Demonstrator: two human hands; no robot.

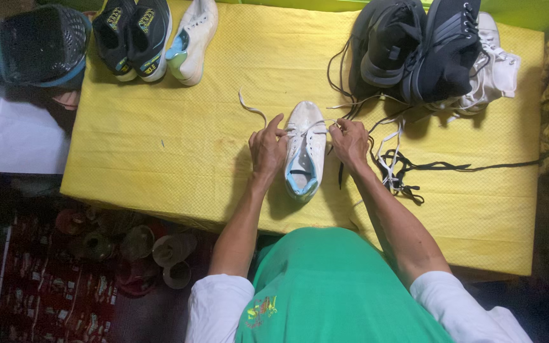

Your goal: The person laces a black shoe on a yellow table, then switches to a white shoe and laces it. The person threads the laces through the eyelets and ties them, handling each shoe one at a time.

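Our left hand (267,147) rests against the left side of the white sneaker (305,151), grip pinched on the white lace (252,109) that trails away up-left. Our right hand (349,141) sits at the shoe's right side, grip closed on the other lace end. Sneaker lies mid-tabletop (160,146) on the yellow cloth, toe away from us, blue lining showing. Loose black and white laces (398,168) just right. Dark shoes (414,51) piled far right; black pair (131,37) and white shoe (192,39) far left.
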